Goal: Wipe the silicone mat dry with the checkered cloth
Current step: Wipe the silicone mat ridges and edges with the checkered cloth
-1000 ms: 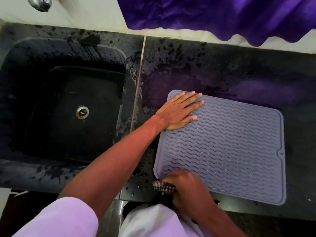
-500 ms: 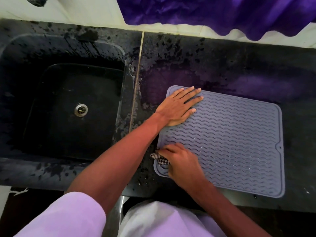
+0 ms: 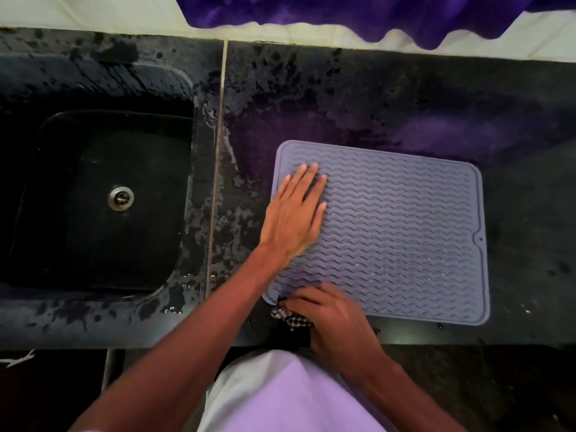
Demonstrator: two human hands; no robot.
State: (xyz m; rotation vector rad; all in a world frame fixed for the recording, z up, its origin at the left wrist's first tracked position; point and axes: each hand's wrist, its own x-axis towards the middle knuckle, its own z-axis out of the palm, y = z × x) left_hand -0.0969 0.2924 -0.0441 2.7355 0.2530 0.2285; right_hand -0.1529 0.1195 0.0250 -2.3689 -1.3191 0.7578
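A grey silicone mat point(image 3: 402, 232) with wavy ridges lies flat on the dark countertop, right of the sink. My left hand point(image 3: 296, 213) rests palm down on the mat's left part, fingers spread and pointing away from me. My right hand point(image 3: 330, 316) sits at the mat's near left corner, closed over a bunched black-and-white checkered cloth point(image 3: 290, 319). Only a small part of the cloth shows, sticking out left of the hand. Small water drops glint on the mat's ridges.
A black sink point(image 3: 103, 194) with a metal drain point(image 3: 121, 198) lies to the left. The dark stone countertop point(image 3: 405, 98) is wet and spotted around the mat. A purple fabric point(image 3: 343, 10) hangs at the back wall. The counter's front edge runs just below the mat.
My right hand with the cloth went up the mat's left edge and has come back to the near left corner. My left hand turned its fingers more away from me.
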